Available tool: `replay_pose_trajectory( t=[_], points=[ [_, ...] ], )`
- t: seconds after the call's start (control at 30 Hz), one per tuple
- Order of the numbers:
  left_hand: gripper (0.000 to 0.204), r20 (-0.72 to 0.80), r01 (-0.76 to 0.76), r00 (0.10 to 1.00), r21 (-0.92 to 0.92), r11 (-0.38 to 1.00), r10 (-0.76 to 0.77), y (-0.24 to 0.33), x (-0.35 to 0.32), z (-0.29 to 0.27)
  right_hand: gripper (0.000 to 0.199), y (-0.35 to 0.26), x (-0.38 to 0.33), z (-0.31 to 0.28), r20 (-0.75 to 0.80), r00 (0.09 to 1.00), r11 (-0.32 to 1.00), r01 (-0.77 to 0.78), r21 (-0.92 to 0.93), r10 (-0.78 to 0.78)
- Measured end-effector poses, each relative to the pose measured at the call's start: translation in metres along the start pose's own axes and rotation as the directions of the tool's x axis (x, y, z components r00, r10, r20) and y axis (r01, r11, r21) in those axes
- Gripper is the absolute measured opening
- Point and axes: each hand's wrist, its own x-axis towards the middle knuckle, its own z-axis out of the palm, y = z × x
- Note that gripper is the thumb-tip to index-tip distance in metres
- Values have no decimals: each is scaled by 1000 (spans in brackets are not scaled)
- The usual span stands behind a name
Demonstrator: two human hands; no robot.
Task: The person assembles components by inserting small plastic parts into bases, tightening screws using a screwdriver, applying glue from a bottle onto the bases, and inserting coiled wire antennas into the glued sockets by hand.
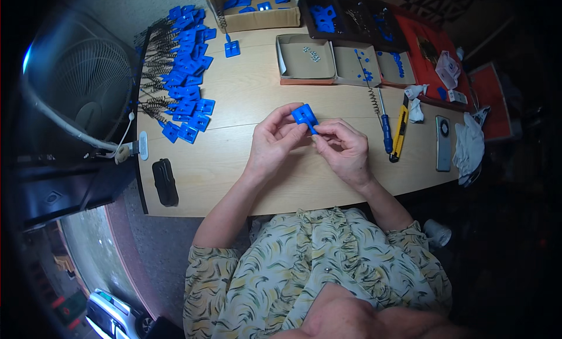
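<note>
My left hand point(274, 139) and my right hand point(344, 149) meet over the middle of a light wooden table point(234, 169). Between the fingertips of both hands is a small blue plastic square part point(305, 115). The left hand's fingers pinch its body. My right hand's thumb and forefinger press at its lower edge, where a thin blue piece sticks out. What lies under the part is hidden by my fingers.
Several finished blue parts with wire springs point(181, 64) lie in rows at the left. Cardboard boxes point(305, 59) with small screws and blue bits stand at the back. A blue screwdriver point(385, 128), a yellow utility knife point(400, 128), a phone point(444, 143) and a fan point(82, 81) are nearby.
</note>
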Motion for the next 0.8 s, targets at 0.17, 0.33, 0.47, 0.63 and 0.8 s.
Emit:
replay_pose_trajectory(
  t=[0.17, 0.33, 0.47, 0.63, 0.8],
  points=[
    [46, -6, 0, 1000, -23, 1000, 0, 0, -2, 5, 13, -1, -2, 2, -27, 998, 998, 56, 13, -55],
    [42, 11, -4, 1000, 14, 1000, 4, 0, -2, 7, 10, -1, -7, 4, -49, 999, 999, 11, 47, -9],
    [42, -30, 6, 1000, 67, 998, -4, -1, -2, 7, 11, 4, -10, 5, -17, 1000, 998, -22, 63, 24],
    [44, -73, 17, 997, 84, 996, -11, -2, -2, 4, 12, -8, -4, -7, 12, 997, 997, -83, 7, 83],
    [42, -119, 75, 991, 54, 996, -68, 6, -2, 9, 12, -22, 49, -62, -80, 990, 945, 82, -316, -112]
  ],
)
